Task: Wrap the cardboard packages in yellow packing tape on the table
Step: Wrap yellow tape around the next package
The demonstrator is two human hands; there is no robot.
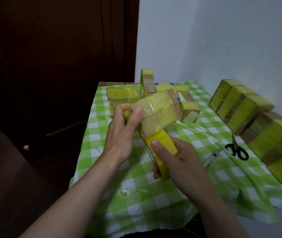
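Table (154,194) covered with a green-and-white checked cloth, set against a white wall (222,40), with a dark wooden door (59,57) beyond the left hand. Left hand (121,131): raised above the cloth, fingers curled round the near end of a cardboard package (157,114), thumb laid flat on its upper face. The package is held tilted in the air, clear of the table, its middle already banded in yellow tape and bare cardboard showing at both ends. Right hand (179,162): held just below and nearer than the left, gripping a yellow tape roll (162,146), thumb pressed on the outer face, fingers wrapped round from underneath; the roll touches the package's lower edge. Beyond the left hand, a fully taped package (123,96) is seen lying flat, with an upright package (148,81) behind it, partly hidden by the held one. Beyond the right hand lies a small package (190,112). Well to the right of the right hand, a row of taped packages (240,107) is stood edge to edge, blurred. Between that row and the right hand, black-handled scissors (236,150) and a utility knife (212,158) lie on the cloth. Print is seen on the roll's inner core but cannot be read.
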